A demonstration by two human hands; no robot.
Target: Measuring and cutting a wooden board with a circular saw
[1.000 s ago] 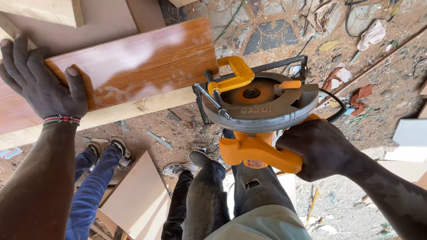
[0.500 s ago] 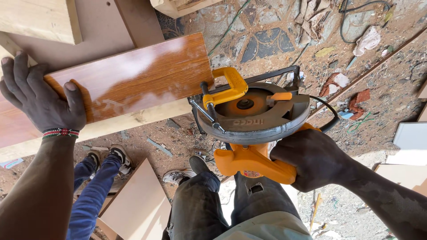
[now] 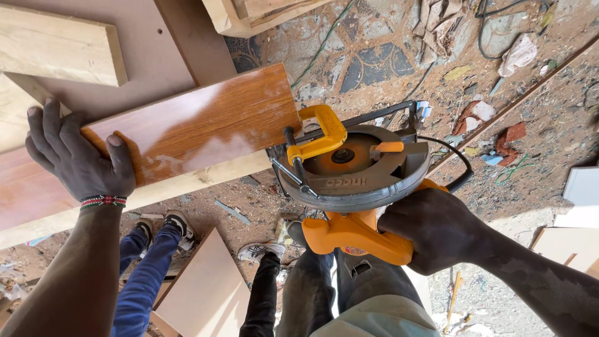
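My left hand (image 3: 78, 159) presses flat on a glossy brown laminated board (image 3: 206, 128) that lies across a pale wooden beam (image 3: 187, 184). A beaded band sits on that wrist. My right hand (image 3: 437, 228) grips the orange handle of a circular saw (image 3: 352, 171) with a grey blade guard. The saw sits just off the board's right end, its base plate close to the board's edge.
Pale timber blocks (image 3: 56, 47) and a brown sheet (image 3: 156, 56) lie at top left. Another person's legs in blue trousers (image 3: 146, 268) and shoes (image 3: 259, 251) stand below the board. A tan panel (image 3: 206, 293) leans nearby. Rubble, a black cable (image 3: 455, 156) and white boards (image 3: 577, 193) lie on the dirt floor.
The saw and my right hand have stayed at the board's right end; the view has shifted slightly down and left. My left hand still holds the board down.
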